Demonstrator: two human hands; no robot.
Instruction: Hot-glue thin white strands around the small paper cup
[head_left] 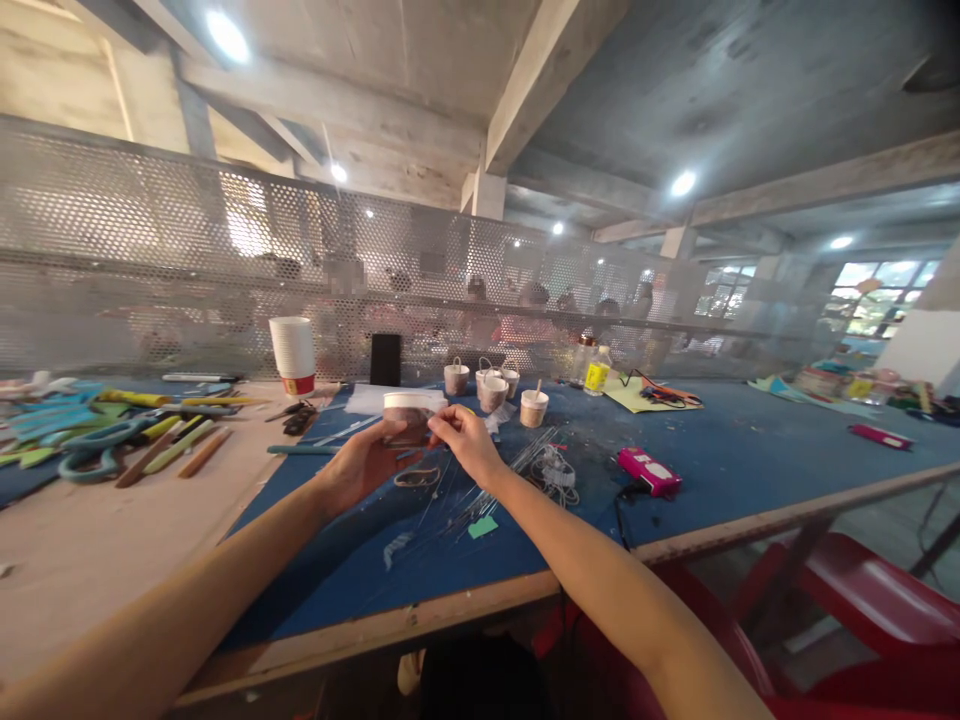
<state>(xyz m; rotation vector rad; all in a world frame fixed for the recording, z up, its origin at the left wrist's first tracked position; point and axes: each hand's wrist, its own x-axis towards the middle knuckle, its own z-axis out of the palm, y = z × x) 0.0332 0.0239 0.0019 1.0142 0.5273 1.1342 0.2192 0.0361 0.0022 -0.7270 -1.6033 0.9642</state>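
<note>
Held up over the blue table mat is a small paper cup (405, 401) with a white rim and a brownish-grey side. Fingers of my left hand (364, 462) are wrapped round its lower left part. On the cup's right side, my right hand (466, 440) has thumb and fingertips pinched together at the wall; any small piece between them is too small to make out. Just behind stand several similar paper cups (492, 393) with little loops or sticks at the top. Under the hands lie thin clear strands (487, 495), a tangled cord (555, 475) and a green scrap (483, 526).
At left, scissors (94, 445), gloves (45, 415) and several tools lie on pinkish board. A cup stack (293, 352) and black upright block (385, 360) stand before the perforated screen (420, 260). A yellow-labelled bottle (598, 371) and pink box (649, 472) sit right.
</note>
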